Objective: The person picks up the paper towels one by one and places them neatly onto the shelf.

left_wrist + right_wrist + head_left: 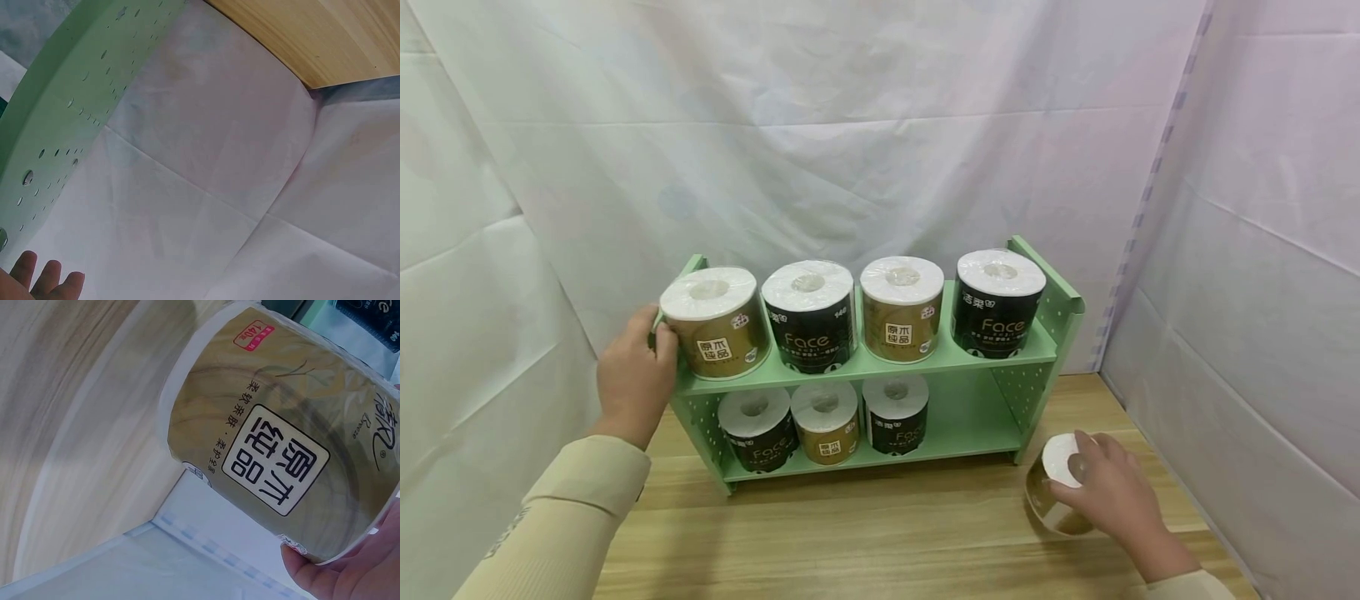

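Note:
A two-tier green metal shelf [977, 408] stands on the wooden table. At its left side panel [75, 106], my left hand [638, 367] grips the edge near the upper tier, thumb beside a gold-wrapped toilet paper roll [718, 333]. Three of its fingertips [50, 275] show outside the panel in the left wrist view. My right hand [1116, 487] holds another gold-wrapped toilet paper roll [281, 437] by its top, right of the shelf and low over the table. That roll tilts slightly, and part of its white top is hidden by the fingers.
More rolls stand upright on the upper tier: black [811, 321], gold [901, 317] and black [997, 312]. Below them are a black [760, 437], a gold [826, 429] and a black roll [897, 421], left of a bare stretch. White cloth [850, 125] hangs behind and on both sides.

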### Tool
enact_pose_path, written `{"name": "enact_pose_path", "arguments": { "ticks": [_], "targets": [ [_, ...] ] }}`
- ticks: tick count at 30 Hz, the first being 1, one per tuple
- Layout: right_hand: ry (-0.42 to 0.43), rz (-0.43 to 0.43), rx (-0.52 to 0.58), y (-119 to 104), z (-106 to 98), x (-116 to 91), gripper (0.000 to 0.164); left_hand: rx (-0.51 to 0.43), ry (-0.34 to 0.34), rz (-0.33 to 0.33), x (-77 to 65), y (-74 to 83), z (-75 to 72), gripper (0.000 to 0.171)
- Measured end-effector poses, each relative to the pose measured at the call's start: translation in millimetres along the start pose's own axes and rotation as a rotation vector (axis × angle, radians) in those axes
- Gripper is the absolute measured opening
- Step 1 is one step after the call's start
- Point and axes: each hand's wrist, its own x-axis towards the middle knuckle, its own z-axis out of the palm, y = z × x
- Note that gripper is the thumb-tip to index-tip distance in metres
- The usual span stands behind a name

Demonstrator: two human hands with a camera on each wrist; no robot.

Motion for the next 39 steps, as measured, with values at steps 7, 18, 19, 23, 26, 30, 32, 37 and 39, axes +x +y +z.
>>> {"name": "enact_pose_path", "arguments": {
  "ticks": [7,18,19,23,26,30,32,37,39],
  "targets": [
    [-0.007,0.0,0.002,-7,-1,2,0.094,0.002,-0.007,-0.007,0.2,-0.8,-0.2,0.041],
    [0.003,-0.002,0.006,-22,-5,3,0.093,0.004,-0.006,-0.002,0.3,0.3,-1.3,0.041],
    [0.003,-0.002,0.006,-23,-5,3,0.093,0.004,-0.004,0.0,0.2,0.4,-1.3,0.041],
    [0.004,-0.002,0.012,-27,-5,5,0.094,0.004,0.006,0.013,0.2,0.7,-0.8,0.039],
    [0.002,-0.005,0.015,-30,-5,6,0.094,0.004,0.013,0.019,0.2,0.5,-0.5,0.038],
    [0.003,-0.006,0.015,-34,-6,8,0.094,0.001,0.018,0.021,0.1,0.3,-0.2,0.038],
    [0.001,-0.004,0.016,-36,-6,9,0.095,0.0,0.018,0.023,0.0,0.3,-0.2,0.038],
    [-0.009,0.014,0.038,-42,-5,11,0.094,-0.002,0.017,0.019,0.1,0.0,0.0,0.039],
    [-0.01,0.016,0.047,-44,-6,12,0.095,-0.002,0.015,0.017,0.1,-0.1,0.2,0.039]
  ]
}}
